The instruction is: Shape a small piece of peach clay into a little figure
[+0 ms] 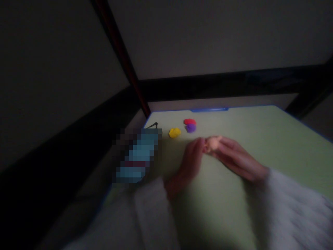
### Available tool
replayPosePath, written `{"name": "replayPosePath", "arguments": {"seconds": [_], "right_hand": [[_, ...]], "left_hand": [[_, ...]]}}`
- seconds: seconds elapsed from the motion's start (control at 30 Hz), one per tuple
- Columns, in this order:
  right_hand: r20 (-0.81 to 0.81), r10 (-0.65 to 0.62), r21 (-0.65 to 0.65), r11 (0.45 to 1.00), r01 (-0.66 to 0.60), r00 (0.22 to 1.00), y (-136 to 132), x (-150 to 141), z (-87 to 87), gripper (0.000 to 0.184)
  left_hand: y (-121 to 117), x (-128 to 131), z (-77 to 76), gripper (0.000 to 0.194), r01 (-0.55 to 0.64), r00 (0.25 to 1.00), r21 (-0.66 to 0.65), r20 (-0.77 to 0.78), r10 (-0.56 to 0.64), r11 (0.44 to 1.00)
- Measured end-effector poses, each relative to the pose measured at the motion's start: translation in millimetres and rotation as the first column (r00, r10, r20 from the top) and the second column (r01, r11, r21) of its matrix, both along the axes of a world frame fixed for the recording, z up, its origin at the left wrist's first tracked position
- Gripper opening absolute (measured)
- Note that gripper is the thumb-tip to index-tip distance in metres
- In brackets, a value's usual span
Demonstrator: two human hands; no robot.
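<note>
My left hand (188, 159) and my right hand (238, 158) meet over the middle of the table, blurred by motion. Between their fingers is a pale peach lump of modelling clay (213, 143); its lower edge and exact shape are unclear. My right fingers close round its right side, while my left fingers, pressed together, touch its left side. Just beyond my left hand lies a yellow lump of modelling clay (174, 132). A purple lump (190, 127) lies farther back, against a red one (189, 121).
The pale green table (281, 146) has a blue edge and a blue handle-like strip (209, 109) at its far side. On the left lies a pixelated blue object (139, 152), with a thin dark strap (153, 125) by it. Dark-banded walls (208, 83) stand behind.
</note>
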State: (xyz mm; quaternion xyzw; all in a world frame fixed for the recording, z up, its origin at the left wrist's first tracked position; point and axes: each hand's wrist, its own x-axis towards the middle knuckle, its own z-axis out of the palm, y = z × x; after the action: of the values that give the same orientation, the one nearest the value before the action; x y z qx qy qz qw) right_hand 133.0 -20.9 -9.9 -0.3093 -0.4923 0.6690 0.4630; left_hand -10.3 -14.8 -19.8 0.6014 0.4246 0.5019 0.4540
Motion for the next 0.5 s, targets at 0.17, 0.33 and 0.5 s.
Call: {"name": "replayPosePath", "arguments": {"seconds": [0.17,0.33,0.5], "right_hand": [[0.012,-0.011,0.018,1.0,0.011,1.0,-0.9,-0.1,1.5,0.014],[0.028,-0.019,0.016,1.0,0.019,0.999,-0.7,-1.2,2.4,0.012],[-0.015,-0.016,0.007,1.0,0.016,1.0,-0.4,-0.6,-0.2,0.013]], "left_hand": [[-0.5,0.3,0.3,0.029,-0.006,1.0,0.031,0.018,0.006,1.0],[-3.6,0.4,4.0,0.029,0.014,1.0,0.078,-0.015,-0.013,0.997],[-3.6,0.7,2.2,0.032,0.0,1.0,0.047,0.014,0.0,0.999]]}}
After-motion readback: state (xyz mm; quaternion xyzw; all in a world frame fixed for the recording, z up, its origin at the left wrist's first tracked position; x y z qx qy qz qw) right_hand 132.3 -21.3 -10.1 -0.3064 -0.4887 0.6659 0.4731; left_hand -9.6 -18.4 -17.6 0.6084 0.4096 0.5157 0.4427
